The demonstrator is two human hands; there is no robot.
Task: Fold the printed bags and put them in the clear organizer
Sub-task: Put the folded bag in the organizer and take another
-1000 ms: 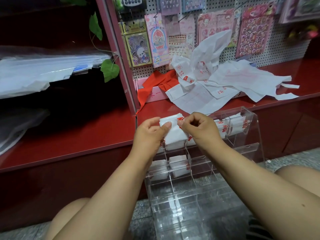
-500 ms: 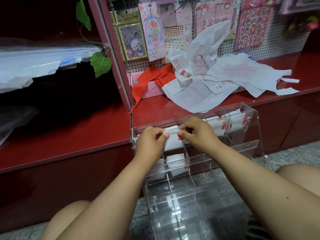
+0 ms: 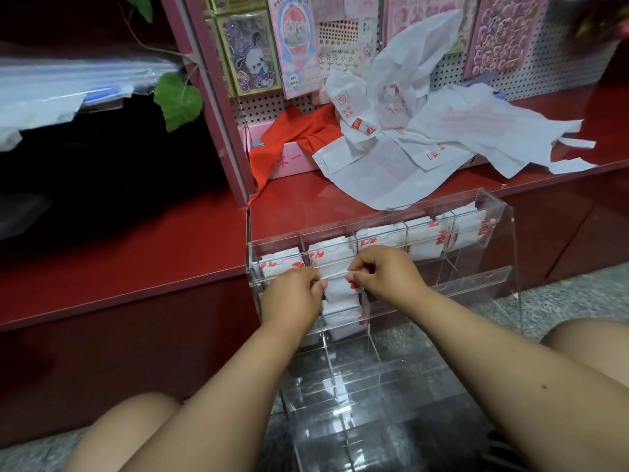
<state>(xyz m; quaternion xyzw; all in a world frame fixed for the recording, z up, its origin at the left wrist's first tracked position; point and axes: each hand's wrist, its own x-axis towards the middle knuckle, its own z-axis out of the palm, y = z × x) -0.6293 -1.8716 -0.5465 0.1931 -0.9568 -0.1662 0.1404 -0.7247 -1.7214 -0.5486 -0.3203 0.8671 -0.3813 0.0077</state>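
Your left hand (image 3: 292, 294) and right hand (image 3: 384, 272) both pinch folded bag (image 3: 338, 289) at clear organizer (image 3: 490, 212) second-row slot.

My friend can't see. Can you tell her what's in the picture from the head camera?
Two hands, the left hand and the right hand, pinch a folded printed bag and push it into a slot of a clear organizer that already holds other folded bags. Behind it, loose unfolded bags lie piled on a red shelf under hanging sticker sheets.
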